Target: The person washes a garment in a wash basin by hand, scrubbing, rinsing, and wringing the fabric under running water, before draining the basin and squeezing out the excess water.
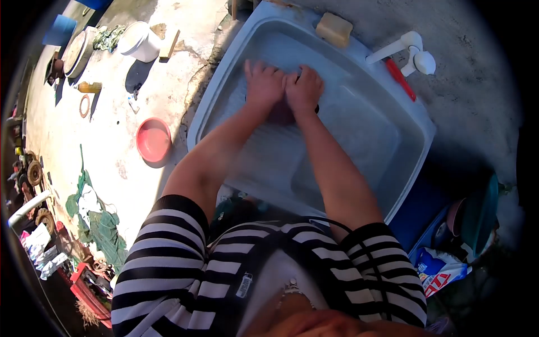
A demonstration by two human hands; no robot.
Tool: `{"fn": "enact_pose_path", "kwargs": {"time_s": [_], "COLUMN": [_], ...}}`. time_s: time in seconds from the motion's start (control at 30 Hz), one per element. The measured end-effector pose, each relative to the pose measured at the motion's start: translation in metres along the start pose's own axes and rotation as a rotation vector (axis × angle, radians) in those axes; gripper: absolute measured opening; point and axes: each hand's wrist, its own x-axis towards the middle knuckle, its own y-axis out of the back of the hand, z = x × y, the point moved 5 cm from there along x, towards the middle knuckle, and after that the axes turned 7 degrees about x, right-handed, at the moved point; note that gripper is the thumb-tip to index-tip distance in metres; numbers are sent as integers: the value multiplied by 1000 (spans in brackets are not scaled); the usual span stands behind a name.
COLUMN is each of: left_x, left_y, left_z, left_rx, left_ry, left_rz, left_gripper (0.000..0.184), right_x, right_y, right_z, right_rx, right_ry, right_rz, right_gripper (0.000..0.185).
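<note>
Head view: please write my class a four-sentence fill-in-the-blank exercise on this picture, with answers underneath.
1. Of the left hand and right hand, the ____ one is nearer the yellowish block.
2. The left sleeve has black and ____ stripes.
3. In the picture, the white bucket is ____ of the sink.
4. The slim object beside the white tap is ____.

Missing words: right; white; left; red.
</note>
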Motion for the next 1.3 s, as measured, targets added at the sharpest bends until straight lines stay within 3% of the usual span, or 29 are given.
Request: {"fn": "enact_pose_path", "kwargs": {"time_s": [0.07, 0.13, 0.17, 0.23, 0.3, 0.33, 0.37, 0.53, 0.57, 0.63, 0.7, 0.73, 0.8, 0.83, 0.9, 1.03, 1.17, 1.3], "left_x": [-23, -77, -92, -110, -76, -55, -37, 2, -11, -47, -87, -105, -124, -124, -108, -68, -49, -39], "left_y": [39, 48, 67, 99, 64, 38, 17, 8, 25, 63, 95, 102, 102, 99, 71, 45, 19, 12], "left_z": [8, 3, 14, 34, 23, 16, 12, 6, 9, 18, 34, 42, 43, 41, 33, 28, 19, 14], "left_rx": [-55, -446, -395, -287, -211, -173, -151, -86, -86, -160, -282, -332, -425, -472, -392, -329, -415, -482], "left_ry": [76, 134, 37, -149, -75, -46, -9, 43, 70, 196, 325, 370, 262, 198, 148, 34, -120, -79], "left_rz": [-73, -143, -159, -190, -398, -498, -432, -148, -154, -196, -207, -191, -101, -46, -131, -203, -272, -297], "left_gripper": [18, 17, 17, 16, 17, 17, 18, 25, 26, 27, 26, 25, 21, 19, 15, 17, 21, 26], "right_x": [-33, -82, -104, -123, -102, -75, -50, -10, -29, -66, -108, -131, -169, -163, -146, -85, -50, -17], "right_y": [30, 72, 88, 82, 59, 34, 12, 8, 18, 59, 91, 98, 99, 91, 77, 60, 43, 33], "right_z": [-9, -22, -25, -21, -15, -2, 14, 15, 8, -18, -37, -44, -47, -44, -29, -12, 10, 17], "right_rx": [118, 337, 488, 427, 355, 297, 234, 13, -133, -62, 348, 396, 484, 455, 394, 469, 578, 680], "right_ry": [87, 146, 149, 135, 173, 114, 56, 18, 69, 19, -75, -157, -329, -212, 16, 249, 381, 493], "right_rz": [-157, -264, -286, -281, -183, -333, -478, -106, -158, -305, -226, -161, -20, -25, -44, -164, -386, -535], "right_gripper": [25, 24, 23, 17, 11, 11, 11, 19, 26, 31, 28, 27, 23, 22, 20, 21, 18, 16]}}
